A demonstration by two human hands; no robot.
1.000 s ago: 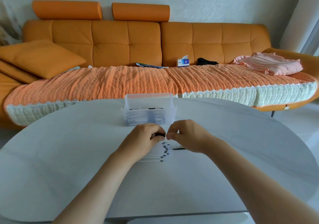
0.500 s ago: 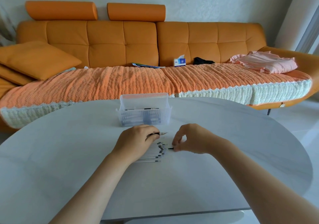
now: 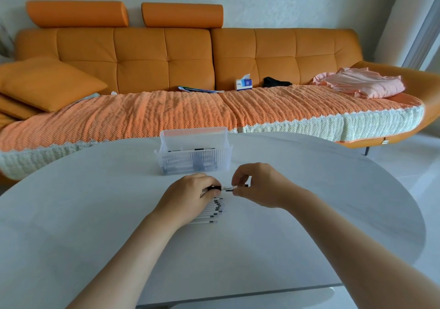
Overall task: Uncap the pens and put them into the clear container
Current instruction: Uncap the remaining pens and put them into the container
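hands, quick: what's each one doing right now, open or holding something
left hand: closed, gripping the dark end of a pen
right hand: closed, pinching the other end of the same pen

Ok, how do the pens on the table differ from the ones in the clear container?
The table pens lie side by side in one neat row, out in the open, the left hand partly over them. The container pens lie heaped behind the ribbed wall of the clear container, blurred. Both lots lie flat.
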